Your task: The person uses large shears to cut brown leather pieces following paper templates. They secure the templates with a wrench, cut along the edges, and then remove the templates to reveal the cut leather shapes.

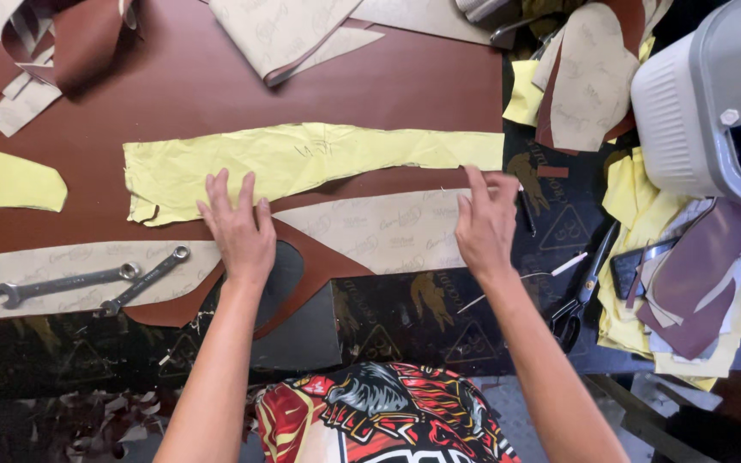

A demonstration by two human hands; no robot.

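**Flat Pattern Pieces Pressed on a Leather-Covered Bench**

Reddish-brown leather [216, 94] covers most of the workbench, with a dark printed sheet [405, 317] along the near edge at lower centre. Near to far: 2 bare forearms rise from the bottom of the frame. The left hand [237, 227] lies palm down, fingers spread wide, holding nothing, its fingertips on the lower edge of the yellow strip [302, 163]. The right hand [484, 223] is also open and empty, fingers extended together, tips at the strip's right end where it meets the tan paper pattern [388, 231]. Left of centre, 2 spanners [96, 283] rest on another tan pattern piece, serving as weights. Scissors [578, 296] lie at right centre, beside a stack of yellow and maroon offcuts [688, 300]. A grey machine housing [705, 103] occupies the upper right.

The yellow strip runs across mid-frame, from left of centre to right of centre: long, narrow, wrinkled, with irregular cut edges and a faint pencil mark near its middle. It appears very light, thin and limp, likely to buckle or slide if lifted by 1 end. Judged best handled flat, pressed with open palms, or picked up at both ends together.
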